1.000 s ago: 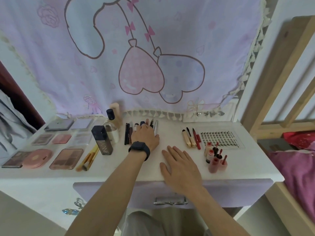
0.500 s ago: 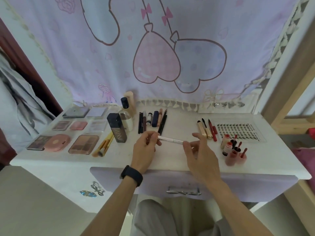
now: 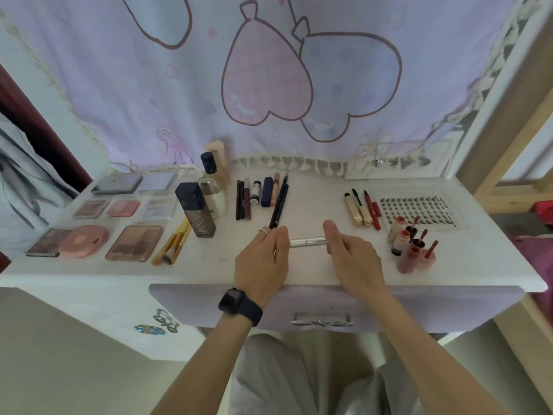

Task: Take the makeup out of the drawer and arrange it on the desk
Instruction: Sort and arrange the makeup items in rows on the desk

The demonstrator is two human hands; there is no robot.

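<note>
One head-worn wide view, set close above the front edge of the desk (image 3: 314,202) — facing forward and down.

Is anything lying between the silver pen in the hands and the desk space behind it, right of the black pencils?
Nothing visible. The left hand and right hand hold the silver pen; the desk between the black pencils and the gold tubes looks bare.
</note>
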